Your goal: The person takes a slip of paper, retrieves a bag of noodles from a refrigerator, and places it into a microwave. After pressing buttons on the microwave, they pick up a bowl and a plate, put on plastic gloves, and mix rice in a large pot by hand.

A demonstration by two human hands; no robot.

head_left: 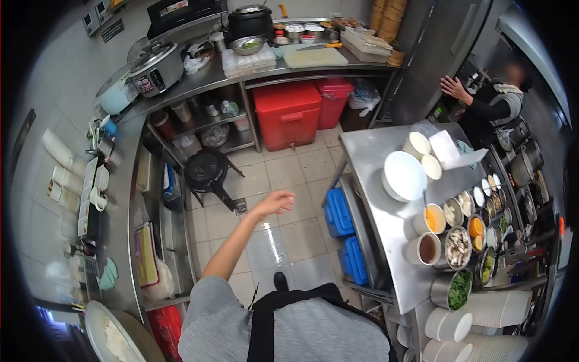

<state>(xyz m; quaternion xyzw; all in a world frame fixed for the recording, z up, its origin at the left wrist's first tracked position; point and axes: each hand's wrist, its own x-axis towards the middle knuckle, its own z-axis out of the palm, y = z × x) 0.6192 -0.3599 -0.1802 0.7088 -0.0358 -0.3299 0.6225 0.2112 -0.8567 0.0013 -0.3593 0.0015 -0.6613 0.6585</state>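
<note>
My left hand point(276, 204) reaches forward over the tiled floor, its fingers loosely stretched and holding nothing. It touches nothing. Closest to it, on the left, is a black round stool point(206, 168); a red cooler box point(288, 117) stands beyond it against the back counter. My right hand is out of view. To my right, a steel table point(369, 145) carries a large white bowl point(403, 176), white tubs point(416, 146) and several steel pots of ingredients, among them sliced mushrooms point(458, 247) and leafy greens point(461, 288).
Another person point(503, 105) stands at the far right, one hand on a tall steel cabinet point(431, 66). Blue bins point(338, 212) sit under the right table. Along the left counter point(128, 199) are a rice cooker point(155, 69) and a large rice pot point(96, 317). Stacked bowls point(447, 326) stand lower right.
</note>
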